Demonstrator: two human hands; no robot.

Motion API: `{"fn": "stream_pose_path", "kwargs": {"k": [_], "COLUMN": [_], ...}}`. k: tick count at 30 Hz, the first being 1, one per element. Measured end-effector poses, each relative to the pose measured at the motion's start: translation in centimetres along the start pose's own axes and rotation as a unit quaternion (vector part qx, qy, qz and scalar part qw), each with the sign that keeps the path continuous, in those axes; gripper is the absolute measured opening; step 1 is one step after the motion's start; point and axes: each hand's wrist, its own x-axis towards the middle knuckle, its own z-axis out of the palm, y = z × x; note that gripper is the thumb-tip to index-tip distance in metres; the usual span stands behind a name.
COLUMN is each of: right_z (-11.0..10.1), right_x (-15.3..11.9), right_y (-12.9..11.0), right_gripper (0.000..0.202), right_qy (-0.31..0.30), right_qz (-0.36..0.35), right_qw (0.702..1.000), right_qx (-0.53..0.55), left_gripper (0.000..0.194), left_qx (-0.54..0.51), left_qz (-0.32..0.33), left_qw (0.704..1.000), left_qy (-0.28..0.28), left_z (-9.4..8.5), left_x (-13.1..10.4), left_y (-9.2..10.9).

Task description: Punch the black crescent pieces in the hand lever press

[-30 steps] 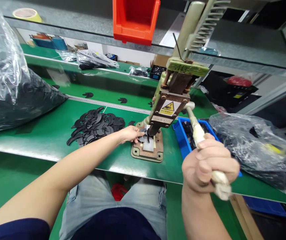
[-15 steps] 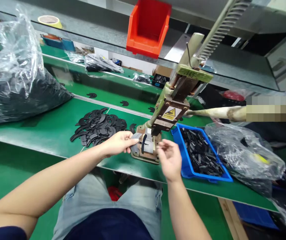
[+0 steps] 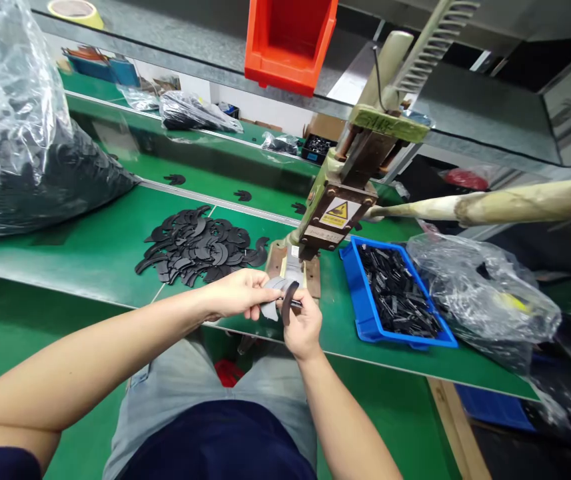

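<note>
My left hand (image 3: 245,293) pinches a grey curved piece (image 3: 270,308) in front of the hand press (image 3: 338,207). Close beside it, my right hand (image 3: 305,325) has its fingers closed on a black curved part (image 3: 289,303). The two parts meet or overlap between my hands, over the front of the press base (image 3: 312,277); exactly how they join is too small to tell. Left of the press lies a pile of black curved pieces (image 3: 200,247) on the green table.
A blue bin (image 3: 365,310) of small black parts stands right of the press, beside a clear plastic bag (image 3: 485,287). At left is a large filled bag (image 3: 20,147). The press lever (image 3: 515,203) reaches right. An orange bin (image 3: 285,70) hangs above.
My right hand has moved left and down from the press base and closed on the black curved part. That part has come off the base. My left hand still holds the grey piece.
</note>
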Motion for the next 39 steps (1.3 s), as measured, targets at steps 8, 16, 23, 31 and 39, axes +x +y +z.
{"fn": "stream_pose_path", "kwargs": {"k": [8,16,23,31,39], "right_z": [-2.7,-3.0,-3.8,-4.2,-5.2], "right_x": [0.8,0.9,0.4,-0.5,-0.6], "right_y": [-1.0,-1.2,-1.2,-1.7,-2.6], "right_gripper": [0.014,0.012,0.014,0.016,0.015], "right_qy": [-0.07,-0.094,-0.094,-0.072,-0.07], "right_qz": [-0.075,-0.155,-0.182,-0.167,-0.082], "right_qw": [0.988,0.967,0.959,0.971,0.987], "right_qx": [-0.118,-0.179,-0.195,-0.154,-0.122], "left_gripper": [0.043,0.038,0.042,0.055,0.051], "left_qx": [0.108,0.29,0.237,0.071,-0.065], "left_qz": [0.059,0.213,0.156,0.066,0.069], "left_qw": [0.987,0.919,0.945,0.994,0.995], "left_qy": [0.107,0.16,0.16,0.054,0.033], "left_z": [-0.6,1.4,2.1,1.8,2.2], "left_x": [-0.2,-0.8,0.3,1.3,0.9], "left_y": [-0.7,-0.8,-1.3,-1.9,-3.1]}}
